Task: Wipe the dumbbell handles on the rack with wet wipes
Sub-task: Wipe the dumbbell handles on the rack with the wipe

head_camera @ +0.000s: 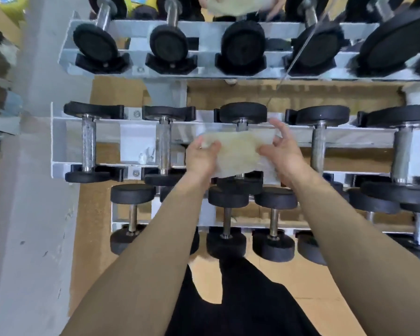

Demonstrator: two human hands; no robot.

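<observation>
A pale, damp wet wipe (238, 154) is stretched flat between both hands over the middle shelf of a grey dumbbell rack (58, 141). My left hand (201, 156) pinches its left edge and my right hand (281, 151) pinches its right edge. The wipe covers most of the handle of the third dumbbell (243, 113) from the left on that shelf; only the handle's top end shows. Bare chrome handles stand to the left (164, 144) and to the right (319, 146).
The rack has three tiers of black-ended dumbbells. A mirror behind the top shelf (136, 27) reflects the hands and wipe. A grey wall (29, 214) runs along the left. A crumpled white scrap (147, 154) lies on the middle shelf. My dark trousers show below.
</observation>
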